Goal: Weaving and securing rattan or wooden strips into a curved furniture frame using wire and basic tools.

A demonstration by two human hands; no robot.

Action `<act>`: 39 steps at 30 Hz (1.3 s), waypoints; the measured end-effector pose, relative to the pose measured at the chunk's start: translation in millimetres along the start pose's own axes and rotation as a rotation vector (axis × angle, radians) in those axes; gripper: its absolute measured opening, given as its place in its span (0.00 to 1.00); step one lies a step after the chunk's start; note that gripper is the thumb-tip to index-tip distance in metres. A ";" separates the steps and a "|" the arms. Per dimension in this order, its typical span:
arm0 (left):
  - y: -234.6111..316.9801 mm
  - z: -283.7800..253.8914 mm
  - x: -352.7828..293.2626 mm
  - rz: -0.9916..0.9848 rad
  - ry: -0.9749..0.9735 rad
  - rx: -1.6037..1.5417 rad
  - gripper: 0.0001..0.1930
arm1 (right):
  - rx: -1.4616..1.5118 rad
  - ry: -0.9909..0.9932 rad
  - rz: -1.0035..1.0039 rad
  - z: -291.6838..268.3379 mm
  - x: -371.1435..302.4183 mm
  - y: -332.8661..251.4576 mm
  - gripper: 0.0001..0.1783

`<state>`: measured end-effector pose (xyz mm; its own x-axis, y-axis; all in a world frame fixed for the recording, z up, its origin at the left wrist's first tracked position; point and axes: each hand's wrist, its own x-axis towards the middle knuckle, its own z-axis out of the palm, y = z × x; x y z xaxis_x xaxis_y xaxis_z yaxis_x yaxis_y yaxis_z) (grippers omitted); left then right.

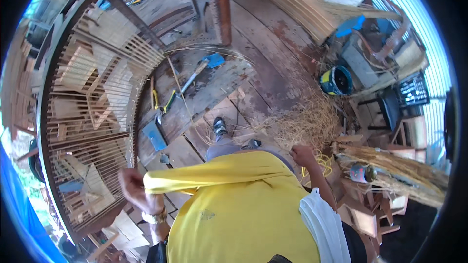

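Observation:
My left hand (138, 190) is closed on the hem of the yellow shirt (243, 199) I wear and pulls it out to the left in a taut fold. A bracelet or watch (154, 216) circles that wrist. My right hand (303, 156) is curled into a fist on the right of my body; what it holds, if anything, is hidden. A tangle of yellow cord (321, 165) lies by the right wrist. Left of me stands a large curved wooden frame (45, 92) strung with many thin strands. A white cloth (324, 221) hangs over my right upper arm.
On the plank floor lie a yellow-handled hand tool (169, 101), a long-handled tool with a blue end (213, 60) and a blue flat piece (154, 135). Loose straw-like fibre (312, 122) is heaped to the right. Beyond it are a bucket (336, 81) and a fibre bundle (395, 168).

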<state>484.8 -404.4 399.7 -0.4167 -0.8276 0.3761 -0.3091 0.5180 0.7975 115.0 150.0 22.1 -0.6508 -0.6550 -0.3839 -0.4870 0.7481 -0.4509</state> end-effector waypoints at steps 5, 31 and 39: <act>-212.6 -40.9 -160.2 -1.323 -0.627 -0.694 0.35 | 0.076 0.046 0.061 7.7 32.6 -5.8 0.19; 9.9 222.8 -153.0 -0.863 -0.980 -1.000 0.34 | 1.580 -0.157 -1.282 -323.7 -100.0 -363.6 0.14; -22.3 238.5 -141.8 -0.980 -0.952 -0.896 0.34 | 1.364 -0.106 -1.231 -327.2 -56.2 -370.3 0.17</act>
<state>346.8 -247.1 216.1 -0.8231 -0.1454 -0.5490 -0.3326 -0.6601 0.6735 141.3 -55.4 474.3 -0.2723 -0.7429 0.6116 0.1879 -0.6644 -0.7234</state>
